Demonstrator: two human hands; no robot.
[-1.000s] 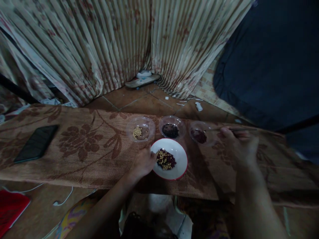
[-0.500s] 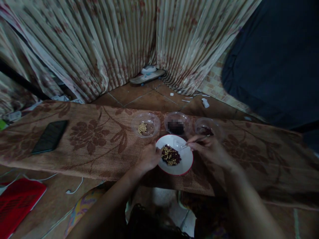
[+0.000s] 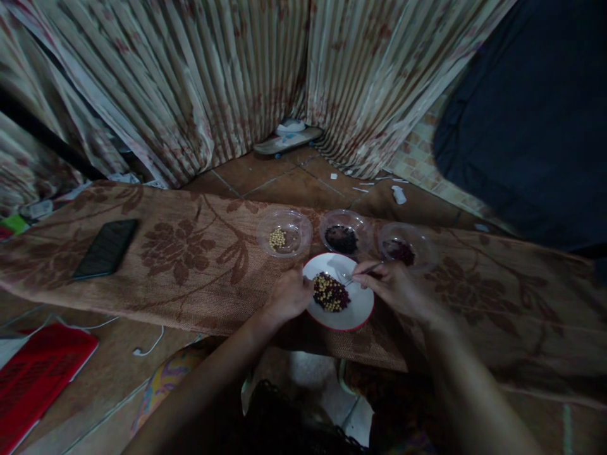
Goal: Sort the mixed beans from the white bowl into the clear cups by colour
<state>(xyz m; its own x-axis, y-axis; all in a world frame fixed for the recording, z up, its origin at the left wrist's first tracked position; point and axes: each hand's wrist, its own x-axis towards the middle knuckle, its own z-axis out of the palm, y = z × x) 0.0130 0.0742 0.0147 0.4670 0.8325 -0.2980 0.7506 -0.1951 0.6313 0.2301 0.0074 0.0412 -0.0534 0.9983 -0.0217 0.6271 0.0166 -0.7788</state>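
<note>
A white bowl [image 3: 358, 308] with a red rim holds a heap of mixed beans [image 3: 331, 292], pale yellow, dark red and black. My left hand [image 3: 291, 294] is closed on the bowl's left rim, thumb over the edge. In my right hand [image 3: 386, 282] a thin metal utensil [image 3: 348, 282] is pinched, its tip inside the bowl at the right edge of the heap; the dim light hides its exact kind. Just beyond the bowl stand three clear plastic bowls: one with yellow beans [image 3: 277, 238], one with black beans [image 3: 342, 239], one with dark red beans [image 3: 403, 251].
A brown flowered cloth [image 3: 227, 284] covers the narrow table. On it, far left, lies a dark phone [image 3: 105, 248]. A red object [image 3: 50, 366] and a white cable [image 3: 154, 344] are on the floor at left. Beyond are a skateboard [image 3: 289, 141] and striped curtains [image 3: 237, 76].
The whole view has shifted slightly, so things appear a little further right. The utensil's tip has moved closer to the bean heap. My left hand keeps its hold on the bowl.
</note>
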